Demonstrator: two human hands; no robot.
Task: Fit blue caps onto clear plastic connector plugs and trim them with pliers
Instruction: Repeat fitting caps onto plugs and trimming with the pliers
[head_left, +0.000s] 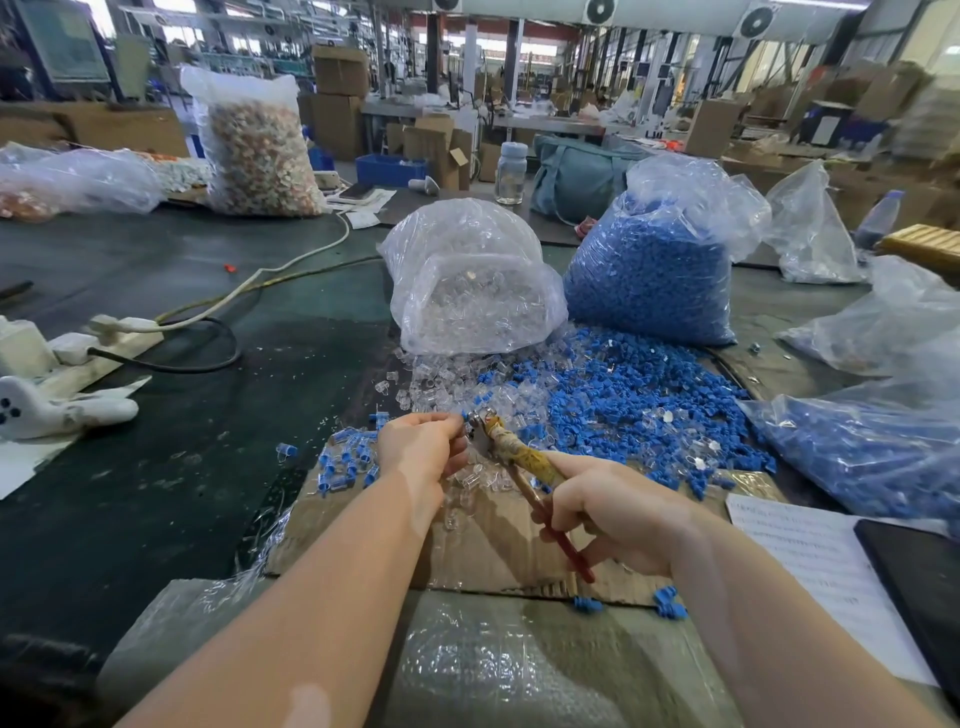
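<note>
My left hand (423, 447) pinches a small capped plug (465, 415) at its fingertips, mostly hidden by the fingers. The jaws of the pliers (480, 422) meet that plug. My right hand (618, 514) grips the pliers' handles, one wrapped in worn tape (524, 456), one red (576, 556). A loose pile of blue caps (649, 415) lies just beyond, mixed with clear plugs (447, 387). Several finished blue-capped plugs (345, 462) lie left of my left hand. All this is over a cardboard sheet (483, 545).
A bag of clear plugs (467, 291) and a bag of blue caps (649, 275) stand behind the piles. More bags lie at right (883, 447). A power strip with cables (104, 338) is at left. Paper (810, 561) and a dark tablet (919, 571) lie at right.
</note>
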